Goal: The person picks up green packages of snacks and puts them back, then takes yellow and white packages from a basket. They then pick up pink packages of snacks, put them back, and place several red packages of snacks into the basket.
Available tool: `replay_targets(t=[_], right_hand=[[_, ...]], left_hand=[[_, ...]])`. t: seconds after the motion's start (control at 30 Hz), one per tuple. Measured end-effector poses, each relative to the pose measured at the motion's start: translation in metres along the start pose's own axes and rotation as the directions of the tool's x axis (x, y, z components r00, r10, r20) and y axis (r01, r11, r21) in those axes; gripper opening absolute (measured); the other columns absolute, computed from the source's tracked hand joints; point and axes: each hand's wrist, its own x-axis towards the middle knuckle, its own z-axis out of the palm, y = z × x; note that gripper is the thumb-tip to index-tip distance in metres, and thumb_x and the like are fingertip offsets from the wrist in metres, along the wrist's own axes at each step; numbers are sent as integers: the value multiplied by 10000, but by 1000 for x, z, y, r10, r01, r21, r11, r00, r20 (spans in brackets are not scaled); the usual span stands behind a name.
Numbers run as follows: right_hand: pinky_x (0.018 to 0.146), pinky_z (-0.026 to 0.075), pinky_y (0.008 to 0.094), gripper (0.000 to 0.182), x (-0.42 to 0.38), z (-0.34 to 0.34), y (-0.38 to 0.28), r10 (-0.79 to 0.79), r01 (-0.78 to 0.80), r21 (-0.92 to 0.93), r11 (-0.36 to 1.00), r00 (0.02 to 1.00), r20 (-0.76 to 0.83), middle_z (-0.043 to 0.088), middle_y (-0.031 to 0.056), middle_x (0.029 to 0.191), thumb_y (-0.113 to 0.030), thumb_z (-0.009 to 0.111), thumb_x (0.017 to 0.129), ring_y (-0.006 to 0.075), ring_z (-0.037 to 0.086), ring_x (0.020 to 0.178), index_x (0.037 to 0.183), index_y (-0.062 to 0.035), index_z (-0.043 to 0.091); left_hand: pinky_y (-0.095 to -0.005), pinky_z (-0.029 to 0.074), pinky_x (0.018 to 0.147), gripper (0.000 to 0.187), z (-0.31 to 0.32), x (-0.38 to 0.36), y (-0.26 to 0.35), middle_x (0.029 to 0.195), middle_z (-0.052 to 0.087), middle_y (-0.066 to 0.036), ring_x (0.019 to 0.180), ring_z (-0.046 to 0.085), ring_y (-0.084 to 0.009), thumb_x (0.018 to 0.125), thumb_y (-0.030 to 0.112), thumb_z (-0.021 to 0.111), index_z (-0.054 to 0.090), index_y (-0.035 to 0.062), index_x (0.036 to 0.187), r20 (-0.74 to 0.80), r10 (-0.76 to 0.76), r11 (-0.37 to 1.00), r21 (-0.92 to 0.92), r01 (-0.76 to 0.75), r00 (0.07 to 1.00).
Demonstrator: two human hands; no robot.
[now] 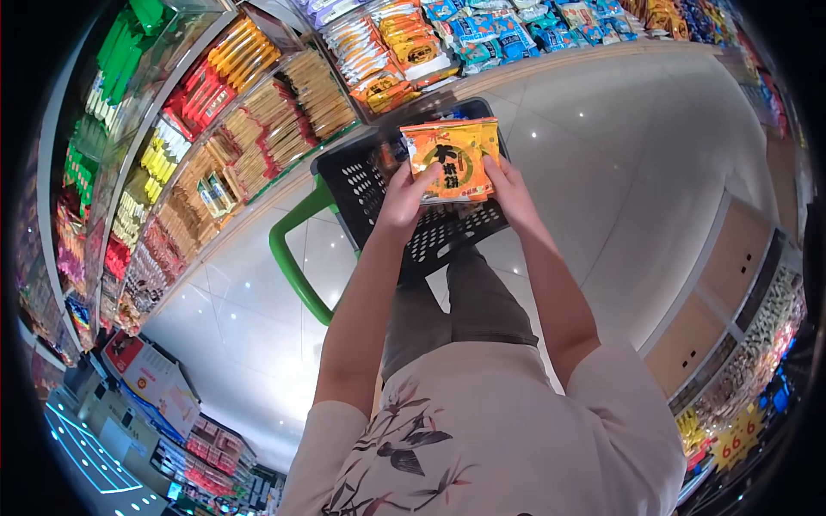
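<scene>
Both my hands hold up orange-and-yellow rice cracker packets [460, 179], at least two overlapping, with large dark characters on the front one. My left hand [403, 198] grips the left edge, thumb over the front. On the opposite edge, my right hand [511, 191] is closed with its thumb on the yellow side. Below the packets is a black shopping basket [357, 191] with holes in its walls and a green handle [292, 267] hanging out to the left. Some packaged goods show inside the basket, partly hidden behind the packets.
Ahead, a low display [490, 82] carries orange and blue snack bags. Shelves of packaged snacks [258, 120] curve along the left. A wooden-fronted cabinet [701, 301] stands at the right, and a counter with a sign [151, 378] at lower left. Pale tiled floor [594, 155] lies between.
</scene>
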Motion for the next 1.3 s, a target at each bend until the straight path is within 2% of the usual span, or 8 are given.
replay_targets(t=[0.1,0.2,0.43,0.67,0.83,0.97,1.17,1.3], right_hand=[[897,440,251,299,4,-30,-2,176,-142,-259,955,978,115,613,38,1125,-182,438,1008,82,551,1005,1224,0,535],[905,440,248,289,8,-35,9,55,-24,-144,989,976,213,616,36,1134,-177,441,1004,91,557,1023,1222,-17,542],[772,484,221,266,41,-46,30,266,-231,-164,959,933,242,645,-17,1038,-149,543,952,58,590,894,1197,-52,580],[633,408,173,265,72,-50,35,211,-122,-347,930,950,229,646,-74,946,-186,616,901,-8,528,752,1152,-100,625],[626,430,179,200,75,-44,40,191,-157,-243,957,974,121,655,-46,892,-186,590,921,19,567,738,1072,-61,632],[615,479,220,194,71,-46,51,141,-135,-185,973,990,22,661,37,843,-151,548,931,72,612,694,1013,7,626],[565,472,231,207,64,-46,50,113,-132,-350,927,991,-74,635,35,664,-157,564,935,92,592,576,838,9,641],[522,428,214,220,59,-43,54,103,-118,-224,968,992,-79,616,23,625,-183,598,931,67,541,539,781,-23,611]], left_hand=[[-313,447,921,391,6,7,-22,1190,559,-68,1082,551,-156,952,94,539,402,78,1318,-10,135,986,96,-133,991],[-298,382,990,596,9,25,-34,1327,464,-84,1186,467,-141,946,75,544,224,51,1448,129,419,840,320,-438,899],[-281,409,948,440,-13,54,-32,1199,557,-68,1082,534,-133,938,131,566,404,-12,1321,103,180,933,297,-203,978],[-291,466,865,390,-23,86,-36,1147,591,-53,1003,580,-130,925,148,590,468,22,1273,-1,109,993,51,-109,994],[-378,498,878,406,-20,92,-34,1210,556,-42,1083,575,-179,919,201,602,471,107,1291,-69,10,1000,-19,-11,998],[-352,528,815,410,-17,93,-37,1167,566,-63,1019,608,-163,926,184,593,418,84,1284,-74,17,999,-42,-20,997],[-377,527,832,383,-21,94,-47,1180,564,-64,1034,609,-182,935,184,583,426,88,1271,-64,21,997,-73,-25,998],[-401,507,854,331,-23,91,-49,1184,568,-57,1053,599,-191,941,186,573,468,98,1242,-67,34,995,-96,-41,997]])
